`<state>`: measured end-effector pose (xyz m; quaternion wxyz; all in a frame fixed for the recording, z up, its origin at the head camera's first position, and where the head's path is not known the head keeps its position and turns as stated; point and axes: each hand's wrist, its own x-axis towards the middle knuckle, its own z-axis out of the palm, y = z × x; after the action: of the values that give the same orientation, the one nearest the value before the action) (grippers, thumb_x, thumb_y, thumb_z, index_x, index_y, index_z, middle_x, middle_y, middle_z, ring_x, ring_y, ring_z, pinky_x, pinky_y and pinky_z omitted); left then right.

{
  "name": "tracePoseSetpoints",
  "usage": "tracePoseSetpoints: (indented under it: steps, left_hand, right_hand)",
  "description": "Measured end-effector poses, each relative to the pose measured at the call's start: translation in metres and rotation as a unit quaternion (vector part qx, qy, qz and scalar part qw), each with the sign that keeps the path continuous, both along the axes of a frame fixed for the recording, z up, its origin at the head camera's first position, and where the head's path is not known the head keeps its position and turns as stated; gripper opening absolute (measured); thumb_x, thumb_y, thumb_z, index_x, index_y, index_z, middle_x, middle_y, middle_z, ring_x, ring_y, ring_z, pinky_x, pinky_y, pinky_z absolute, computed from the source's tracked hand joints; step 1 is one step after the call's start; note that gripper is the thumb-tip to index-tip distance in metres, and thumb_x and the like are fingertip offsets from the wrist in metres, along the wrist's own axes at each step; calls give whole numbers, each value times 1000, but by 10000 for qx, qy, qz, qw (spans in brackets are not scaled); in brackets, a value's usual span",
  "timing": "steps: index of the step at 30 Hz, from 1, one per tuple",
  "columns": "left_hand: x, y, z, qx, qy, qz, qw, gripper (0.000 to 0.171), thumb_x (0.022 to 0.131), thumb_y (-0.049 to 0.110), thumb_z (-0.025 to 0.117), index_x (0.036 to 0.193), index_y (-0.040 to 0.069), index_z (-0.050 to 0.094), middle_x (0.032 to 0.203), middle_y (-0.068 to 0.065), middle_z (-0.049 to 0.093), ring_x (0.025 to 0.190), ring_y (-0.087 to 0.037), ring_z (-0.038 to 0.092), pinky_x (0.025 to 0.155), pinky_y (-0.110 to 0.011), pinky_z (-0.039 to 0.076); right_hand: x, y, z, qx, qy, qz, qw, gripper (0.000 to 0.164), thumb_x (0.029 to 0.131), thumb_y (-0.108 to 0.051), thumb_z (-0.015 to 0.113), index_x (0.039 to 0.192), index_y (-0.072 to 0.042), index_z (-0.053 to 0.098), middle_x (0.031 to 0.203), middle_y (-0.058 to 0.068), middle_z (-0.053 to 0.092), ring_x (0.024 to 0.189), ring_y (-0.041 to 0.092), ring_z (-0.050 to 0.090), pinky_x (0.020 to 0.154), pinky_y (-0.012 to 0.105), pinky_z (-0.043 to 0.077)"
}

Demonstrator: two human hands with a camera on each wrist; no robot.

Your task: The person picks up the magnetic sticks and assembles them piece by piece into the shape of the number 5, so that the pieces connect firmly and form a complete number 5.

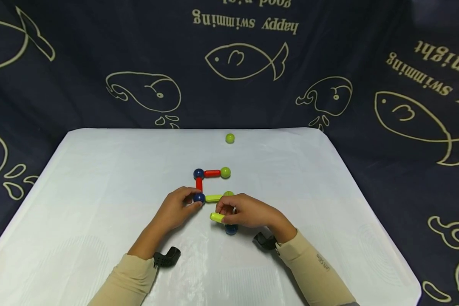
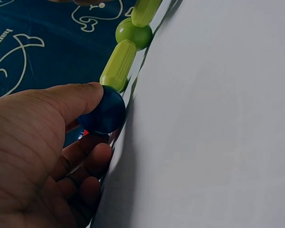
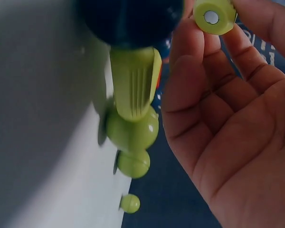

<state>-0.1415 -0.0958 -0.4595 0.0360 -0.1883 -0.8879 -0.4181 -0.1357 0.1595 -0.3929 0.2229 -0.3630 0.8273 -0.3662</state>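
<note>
My left hand (image 1: pixel 177 209) pinches a dark blue ball (image 1: pixel 199 198) between thumb and fingers. From that ball a yellow-green rod (image 1: pixel 214 198) runs right to a green ball (image 1: pixel 228 194). A second yellow-green rod (image 3: pixel 133 83) links this green ball to a nearer blue ball (image 1: pixel 231 229), partly hidden below the right hand in the head view. My right hand (image 1: pixel 246 210) pinches a separate yellow-green rod (image 1: pixel 216 217) above the table; a silvery round spot shows on its end (image 3: pixel 211 17) in the right wrist view.
Beyond the left hand, a red rod (image 1: pixel 199 183) leads to another blue ball (image 1: pixel 199 173). From there a second red rod (image 1: pixel 212 173) reaches a green ball (image 1: pixel 225 172). One loose green ball (image 1: pixel 230 138) lies near the far edge of the white table (image 1: pixel 99 178).
</note>
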Motion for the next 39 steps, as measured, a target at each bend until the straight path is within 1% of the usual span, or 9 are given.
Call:
tracePoseSetpoints:
  steps: [5,8,15,22,27,32,39]
  left_hand:
    - [0,0,2,10,16,5,10000,31,88,18,78,117,10,70,92,-2,61,82,-18,55,74,-37,46]
    - [0,0,2,0,-11,8,10000,31,88,18,77,117,10,69,92,-2,61,82,-18,55,74,-37,46]
    - [1,1,3,-9,-60,8,10000,32,88,18,77,118,10,69,94,-1,62,84,-18,56,76,-38,47]
    - [1,1,4,-17,-73,13,10000,32,88,18,77,118,10,69,95,-1,62,84,-19,56,75,-38,47]
    - [0,1,4,9,-19,-9,10000,31,88,18,77,117,9,69,93,-2,61,82,-18,55,74,-37,46]
    - [-1,1,3,22,48,-20,10000,31,88,18,77,116,8,69,88,-5,60,79,-17,53,71,-36,44]
    - [-1,0,3,0,11,-1,10000,30,88,18,77,116,9,70,88,-4,60,79,-17,52,71,-36,44]
  right_hand:
    - [3,-5,-2,-10,-90,170,9998,14,93,-9,69,103,-18,65,85,-9,62,75,7,56,70,26,49]
    - [3,-7,-3,11,-131,232,9996,14,93,-8,69,102,-18,66,84,-9,61,73,7,56,69,25,49]
    - [4,-9,-6,152,6,304,9994,15,92,-7,70,102,-18,66,89,-7,63,77,6,56,71,25,49]
    - [5,-9,-7,194,57,305,9993,16,92,-7,70,103,-17,65,88,-9,61,77,6,55,71,25,49]
    - [4,-10,-8,209,102,302,9993,15,92,-8,70,102,-18,66,85,-10,61,76,5,55,69,25,49]
    - [3,-10,-8,261,108,296,9992,15,92,-9,71,101,-20,65,87,-11,62,79,5,57,72,25,50]
    - [3,-10,-10,271,139,321,9990,15,92,-9,71,102,-20,65,88,-11,61,79,5,57,72,25,50]
